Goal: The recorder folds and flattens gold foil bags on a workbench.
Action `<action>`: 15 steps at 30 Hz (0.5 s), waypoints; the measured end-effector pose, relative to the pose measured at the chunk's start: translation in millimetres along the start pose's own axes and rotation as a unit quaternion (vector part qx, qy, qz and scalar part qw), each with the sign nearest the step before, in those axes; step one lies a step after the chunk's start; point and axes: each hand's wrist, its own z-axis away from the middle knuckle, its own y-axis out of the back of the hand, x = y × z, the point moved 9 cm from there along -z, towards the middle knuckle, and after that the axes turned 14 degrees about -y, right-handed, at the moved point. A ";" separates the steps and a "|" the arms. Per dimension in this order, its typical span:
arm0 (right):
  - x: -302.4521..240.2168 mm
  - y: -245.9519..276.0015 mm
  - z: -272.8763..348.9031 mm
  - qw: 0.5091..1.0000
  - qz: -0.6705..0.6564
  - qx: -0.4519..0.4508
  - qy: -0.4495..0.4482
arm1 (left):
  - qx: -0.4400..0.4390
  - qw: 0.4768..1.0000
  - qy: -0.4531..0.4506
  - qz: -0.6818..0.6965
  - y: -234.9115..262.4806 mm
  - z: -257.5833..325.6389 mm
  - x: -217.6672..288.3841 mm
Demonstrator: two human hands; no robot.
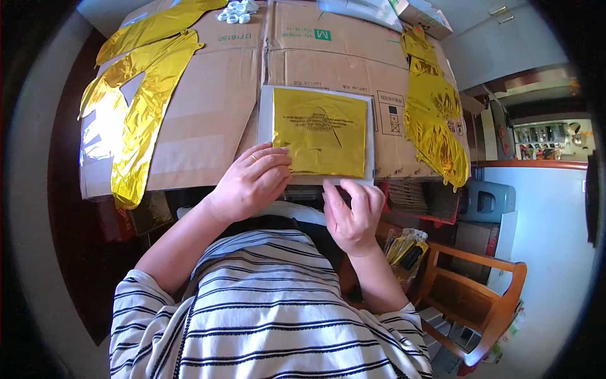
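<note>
A flat, clear plastic bag (267, 104) lies at the near edge of the cardboard, with a folded gold foil balloon (320, 148) inside and dark print over it. My left hand (255, 177) is closed at the bag's near left corner, its fingers pressed together over the edge of the gold foil. My right hand (355, 215) is at the near edge toward the right corner, its fingers bent. A gap shows between that thumb and forefinger, and nothing is visible between them.
Flattened gold foil balloons (154, 95) lie at the left, and another gold foil balloon (435, 107) hangs over the right edge. Small white rings (237, 11) sit at the far side of the cardboard sheet (214, 101). A wooden chair (473, 290) and a grey-blue stool (489, 201) stand at the right.
</note>
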 end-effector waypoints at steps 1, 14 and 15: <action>-1.0 0.0 -0.5 1.000 0.009 0.006 -0.006 | 0.007 1.000 0.005 0.005 -0.1 0.7 -0.2; -7.2 -12.4 15.8 0.995 0.023 -0.043 -0.084 | 0.038 0.999 0.013 0.014 -3.6 2.8 3.3; -6.6 -14.6 15.9 0.995 0.018 -0.043 -0.085 | 0.043 0.999 0.010 0.007 -2.6 3.0 4.2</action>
